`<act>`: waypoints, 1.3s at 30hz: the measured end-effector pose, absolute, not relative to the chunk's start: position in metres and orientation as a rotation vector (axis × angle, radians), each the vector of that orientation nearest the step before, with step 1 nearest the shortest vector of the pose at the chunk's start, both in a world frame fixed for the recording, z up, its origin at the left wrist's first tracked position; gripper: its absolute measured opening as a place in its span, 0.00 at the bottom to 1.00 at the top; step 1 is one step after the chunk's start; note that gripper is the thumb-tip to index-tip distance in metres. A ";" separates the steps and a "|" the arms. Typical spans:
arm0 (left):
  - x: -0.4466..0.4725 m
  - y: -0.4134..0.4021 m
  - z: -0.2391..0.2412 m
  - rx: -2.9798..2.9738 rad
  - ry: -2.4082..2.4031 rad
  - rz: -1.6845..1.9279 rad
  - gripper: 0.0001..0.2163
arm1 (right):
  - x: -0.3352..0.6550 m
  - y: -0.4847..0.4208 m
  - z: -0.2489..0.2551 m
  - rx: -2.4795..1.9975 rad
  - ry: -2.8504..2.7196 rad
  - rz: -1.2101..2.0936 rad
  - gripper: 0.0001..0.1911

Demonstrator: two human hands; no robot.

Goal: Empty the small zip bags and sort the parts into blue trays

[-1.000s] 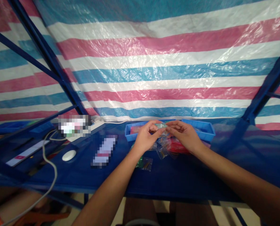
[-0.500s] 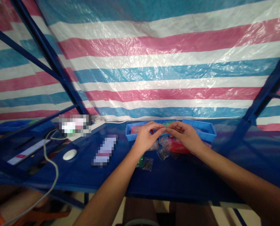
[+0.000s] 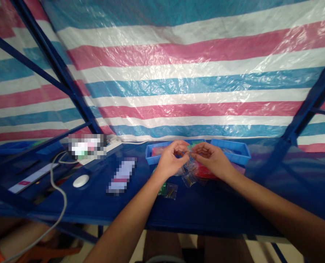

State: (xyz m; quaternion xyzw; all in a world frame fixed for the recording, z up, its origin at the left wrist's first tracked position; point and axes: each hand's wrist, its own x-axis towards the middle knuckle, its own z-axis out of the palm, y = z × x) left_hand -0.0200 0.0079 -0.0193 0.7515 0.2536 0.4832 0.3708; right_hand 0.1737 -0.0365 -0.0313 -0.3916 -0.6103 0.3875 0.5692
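Note:
My left hand (image 3: 170,159) and my right hand (image 3: 212,157) meet fingertip to fingertip above the blue table (image 3: 206,208), both pinched on a small clear plastic bag (image 3: 190,153) held between them. Its contents are too small to make out. Under the hands lie several small clear bags (image 3: 189,178) holding tiny coloured parts, and one more bag (image 3: 170,190) lies nearer to me. Just behind the hands stand two blue plastic trays, one on the left (image 3: 153,150) and one on the right (image 3: 233,150).
A white mouse (image 3: 80,180) with a grey cable (image 3: 57,204) lies on the left of the table, beside a flat white strip (image 3: 31,178). Dark blue frame bars (image 3: 55,62) slope up at both sides. A striped plastic tarp (image 3: 178,73) hangs behind.
Both hands stayed over the bags. The fingertips drew closer together around the small bag, and the fingers curled in more tightly.

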 end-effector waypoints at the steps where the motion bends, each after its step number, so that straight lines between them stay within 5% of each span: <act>1: -0.020 0.007 -0.019 1.934 0.644 1.231 0.13 | 0.174 -0.037 -0.031 -0.928 -1.441 0.903 0.20; 11: -0.022 0.008 -0.017 1.933 0.645 1.202 0.15 | 0.176 -0.036 -0.028 -0.932 -1.413 0.883 0.17; 22: -0.022 0.007 -0.016 2.014 0.693 1.280 0.04 | 0.175 -0.040 -0.023 -0.943 -1.444 0.830 0.18; 32: -0.029 0.002 -0.004 2.285 0.536 1.324 0.06 | 0.176 -0.038 -0.026 -0.838 -1.172 1.274 0.22; 39: -0.028 0.004 -0.009 2.334 0.639 1.295 0.09 | 0.182 -0.031 -0.031 -0.931 -1.238 0.967 0.21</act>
